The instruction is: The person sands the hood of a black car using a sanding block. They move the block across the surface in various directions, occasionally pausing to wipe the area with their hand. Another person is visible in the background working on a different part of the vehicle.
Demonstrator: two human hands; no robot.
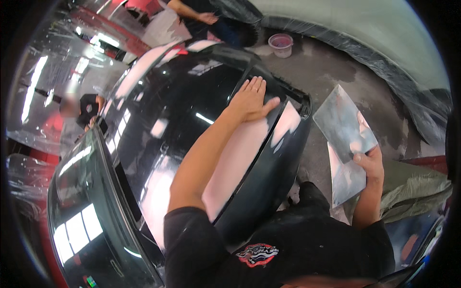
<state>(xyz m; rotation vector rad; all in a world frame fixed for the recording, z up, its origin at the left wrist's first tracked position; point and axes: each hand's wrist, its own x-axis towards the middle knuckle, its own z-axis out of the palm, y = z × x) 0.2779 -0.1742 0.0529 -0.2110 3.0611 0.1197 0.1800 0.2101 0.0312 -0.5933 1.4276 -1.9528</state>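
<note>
My left hand (252,98) lies flat on the front part of a black car hood (187,91), fingers stretched forward and thumb out to the side. Beneath that wrist, a long pale pink patch of filler (235,161) runs along the hood's edge. A smaller pink patch (286,122) marks the fender beside the seam. Off the car to the right, my right hand (370,165) is closed around two flat grey sheets, an upper sheet (338,122) overlapping a lower sheet (348,185). Both carry pale pink smears. Their material is unclear.
A co-worker (89,108) stands at the car's far side by the windshield (86,192). Another person's hand (207,18) shows at the top. A pinkish bucket (281,46) stands on the grey floor. Plastic sheeting (355,50) skirts a large pale surface at upper right.
</note>
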